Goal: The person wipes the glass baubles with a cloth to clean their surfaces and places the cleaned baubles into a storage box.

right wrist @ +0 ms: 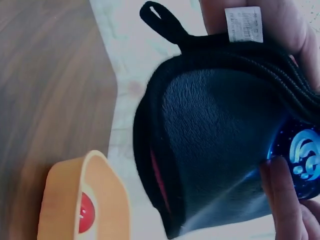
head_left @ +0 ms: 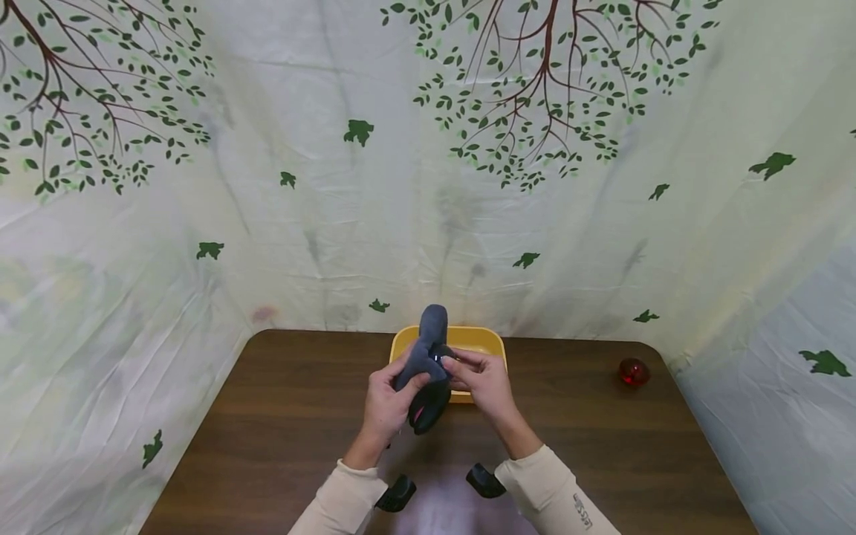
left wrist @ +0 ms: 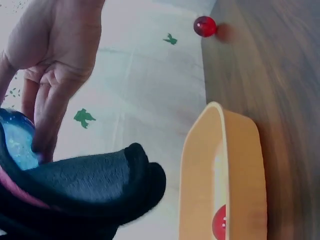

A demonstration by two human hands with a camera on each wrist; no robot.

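Note:
My left hand (head_left: 388, 401) grips a folded dark grey cloth item (head_left: 433, 327) with black bound edges, its thumb lying on the near side. In the right wrist view the cloth (right wrist: 215, 140) shows a hanging loop, a white label and a thin pink strip inside a fold. A shiny blue glittery ball (right wrist: 302, 160) with white markings sits against the cloth. My right hand (head_left: 488, 383) pinches this ball, its fingers pressing on the surface near the cloth's edge. Part of the ball is hidden by the cloth in the left wrist view.
A yellow bin (head_left: 495, 343) stands behind the hands on the brown wooden table (head_left: 301, 416), with a red ball (left wrist: 220, 222) inside it. Another red ball (head_left: 634, 372) rests near the table's right edge. A leaf-printed curtain (head_left: 414, 223) hangs behind.

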